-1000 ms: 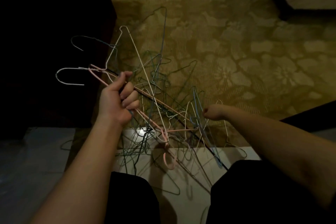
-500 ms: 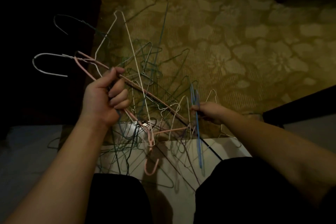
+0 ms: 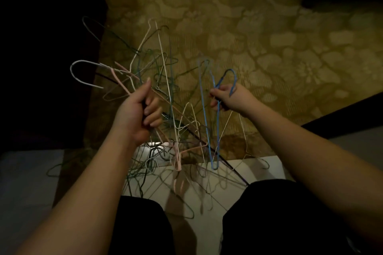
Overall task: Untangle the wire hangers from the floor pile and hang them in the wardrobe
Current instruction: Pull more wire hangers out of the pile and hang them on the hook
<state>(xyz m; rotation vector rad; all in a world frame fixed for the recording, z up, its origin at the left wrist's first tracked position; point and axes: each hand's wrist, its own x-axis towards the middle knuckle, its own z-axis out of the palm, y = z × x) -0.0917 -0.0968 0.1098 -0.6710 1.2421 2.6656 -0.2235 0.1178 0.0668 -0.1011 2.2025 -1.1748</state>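
hanger tangle left in left hand, single hanger right

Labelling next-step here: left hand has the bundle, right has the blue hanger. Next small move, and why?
Probably draw the blue hanger further right and up, out of the bundle. The right hand grips it by the neck under its hook, while the left hand holds the rest; its lower end seems to sit among other wires, so ease it gently.
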